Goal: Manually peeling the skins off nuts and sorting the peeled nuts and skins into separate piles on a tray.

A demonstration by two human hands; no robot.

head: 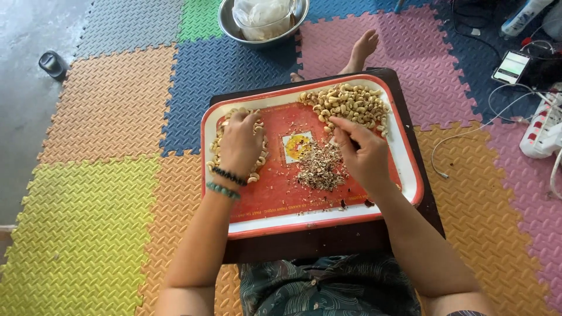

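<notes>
Sorting cashews on a red tray [410,175].
Left hand [240,143] lies flat, open, corralling the near pile [218,153]; right hand [363,153] pinches something small beside the far heap [350,104], husks [319,167] between.

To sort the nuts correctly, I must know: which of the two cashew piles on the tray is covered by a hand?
The cashew pile at the tray's left edge: the left hand lies flat on it. The far-right pile lies uncovered.

Your left hand [241,145] hides most of the left cashew pile [257,167]. Metal bowl [231,28] cut off at top edge. Whatever your right hand [363,153] pinches is too small to tell.
</notes>
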